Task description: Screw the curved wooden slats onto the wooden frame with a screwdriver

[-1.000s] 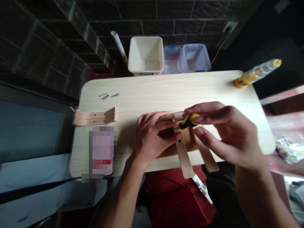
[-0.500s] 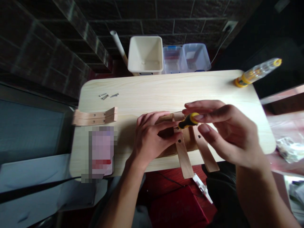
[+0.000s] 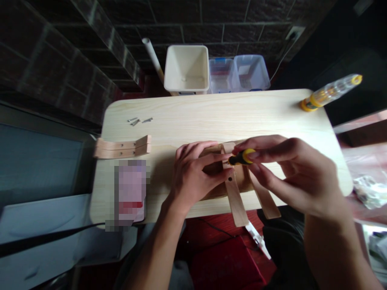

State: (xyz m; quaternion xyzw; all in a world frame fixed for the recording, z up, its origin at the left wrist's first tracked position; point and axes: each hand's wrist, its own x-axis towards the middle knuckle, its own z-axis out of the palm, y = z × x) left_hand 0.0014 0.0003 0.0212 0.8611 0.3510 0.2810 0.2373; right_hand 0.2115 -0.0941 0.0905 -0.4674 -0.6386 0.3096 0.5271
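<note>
My right hand (image 3: 299, 175) holds a short black-and-yellow screwdriver (image 3: 242, 157) by its handle, between thumb and fingers. The tool leans toward the upper part of a pale wooden leg (image 3: 236, 203), where its tip meets a small screw end that is hard to make out. My left hand (image 3: 193, 173) grips this leg, thumb and index finger on either side of the tip. Below the tip a dark hole shows in the wood. A second wooden leg (image 3: 267, 199) runs alongside, partly behind my right hand. Both legs lie across a brown wooden body (image 3: 211, 191), mostly covered by my hands.
Several screws (image 3: 134, 121) lie at the table's (image 3: 211, 117) back left. Two curved wooden pieces (image 3: 122, 148) rest at the left, above a blurred pinkish object (image 3: 131, 185). A clear-and-yellow bit holder (image 3: 331, 92) stands at the back right. Bins (image 3: 186, 86) stand behind the table.
My right hand has closed in on the screwdriver and shifted slightly down and right. The screwdriver now leans flatter. My left hand has stayed put.
</note>
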